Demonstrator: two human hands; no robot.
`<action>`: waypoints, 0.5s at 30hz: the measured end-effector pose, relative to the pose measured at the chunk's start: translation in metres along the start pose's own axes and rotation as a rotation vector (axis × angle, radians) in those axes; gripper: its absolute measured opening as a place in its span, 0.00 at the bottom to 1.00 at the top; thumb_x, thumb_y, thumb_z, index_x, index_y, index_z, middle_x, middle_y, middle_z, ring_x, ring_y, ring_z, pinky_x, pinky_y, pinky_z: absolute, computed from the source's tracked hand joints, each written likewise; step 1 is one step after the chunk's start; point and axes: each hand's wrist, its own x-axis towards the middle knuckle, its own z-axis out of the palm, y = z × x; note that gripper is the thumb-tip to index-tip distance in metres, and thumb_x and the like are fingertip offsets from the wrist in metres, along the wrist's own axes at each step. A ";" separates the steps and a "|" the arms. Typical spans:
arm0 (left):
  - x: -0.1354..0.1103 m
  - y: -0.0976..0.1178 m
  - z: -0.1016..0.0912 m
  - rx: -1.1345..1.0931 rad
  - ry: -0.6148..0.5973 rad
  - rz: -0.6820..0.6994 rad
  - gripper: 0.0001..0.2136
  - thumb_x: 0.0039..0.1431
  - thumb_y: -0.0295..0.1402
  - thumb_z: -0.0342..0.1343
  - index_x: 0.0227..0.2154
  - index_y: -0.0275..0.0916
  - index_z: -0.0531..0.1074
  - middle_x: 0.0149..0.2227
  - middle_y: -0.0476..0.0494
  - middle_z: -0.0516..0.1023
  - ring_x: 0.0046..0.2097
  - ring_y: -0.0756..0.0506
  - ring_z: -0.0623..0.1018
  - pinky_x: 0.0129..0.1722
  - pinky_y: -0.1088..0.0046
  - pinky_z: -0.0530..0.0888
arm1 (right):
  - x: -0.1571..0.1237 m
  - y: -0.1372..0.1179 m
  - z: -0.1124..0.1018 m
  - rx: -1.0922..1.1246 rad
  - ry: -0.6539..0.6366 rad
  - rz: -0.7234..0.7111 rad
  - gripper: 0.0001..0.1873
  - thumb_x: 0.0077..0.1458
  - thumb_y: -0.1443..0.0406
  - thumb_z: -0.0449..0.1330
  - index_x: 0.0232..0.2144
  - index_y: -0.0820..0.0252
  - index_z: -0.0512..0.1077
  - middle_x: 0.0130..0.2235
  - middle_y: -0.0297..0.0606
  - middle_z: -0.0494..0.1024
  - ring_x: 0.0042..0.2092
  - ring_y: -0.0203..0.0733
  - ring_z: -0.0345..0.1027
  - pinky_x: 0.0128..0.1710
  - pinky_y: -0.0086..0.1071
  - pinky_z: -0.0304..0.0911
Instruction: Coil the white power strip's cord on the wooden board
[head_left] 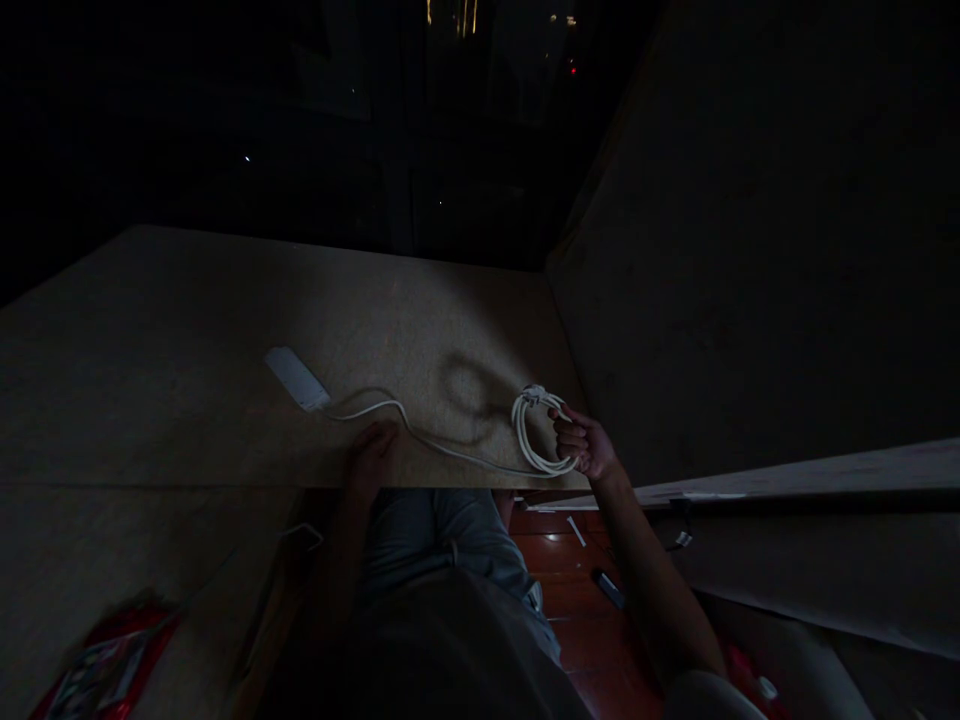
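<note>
A white cord (523, 440) is wound into a coil with several loops, held above the right front part of the pale table (225, 300). My right hand (589, 443) is closed around the right side of these loops. A plug (534, 395) shows at the top of the coil. From its bottom the cord runs left over the tabletop to a flat white power strip (296, 378), whose outlets I cannot make out. My left hand (373, 452) rests at the table's front edge, just below the cord, with its fingers curled and nothing visible in them.
A dark panel (750, 300) rises along the table's right side. Behind the table is a dark window (480, 120) with lights. A red package (112, 660) lies at lower left. On the reddish floor (562, 580) are a dark slim object (608, 588) and a white strip (576, 531).
</note>
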 end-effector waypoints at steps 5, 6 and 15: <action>0.011 0.039 -0.012 -0.258 0.196 0.099 0.15 0.66 0.25 0.41 0.41 0.35 0.74 0.46 0.36 0.81 0.49 0.46 0.80 0.55 0.64 0.74 | 0.001 -0.001 0.003 0.008 -0.054 0.015 0.10 0.68 0.64 0.48 0.37 0.63 0.66 0.16 0.18 0.53 0.13 0.25 0.40 0.13 0.18 0.44; 0.014 0.045 -0.012 -0.300 0.172 0.096 0.16 0.68 0.26 0.39 0.45 0.34 0.73 0.48 0.34 0.80 0.50 0.46 0.80 0.55 0.64 0.75 | 0.002 -0.001 0.004 0.012 -0.073 0.018 0.10 0.68 0.64 0.48 0.37 0.63 0.66 0.16 0.18 0.53 0.13 0.25 0.41 0.13 0.18 0.44; 0.041 0.069 -0.003 -0.409 0.160 -0.019 0.19 0.69 0.21 0.37 0.50 0.36 0.72 0.31 0.45 0.83 0.31 0.53 0.82 0.38 0.81 0.78 | -0.003 -0.007 0.002 0.086 -0.200 0.008 0.11 0.69 0.65 0.45 0.39 0.62 0.66 0.18 0.20 0.56 0.15 0.25 0.44 0.14 0.18 0.46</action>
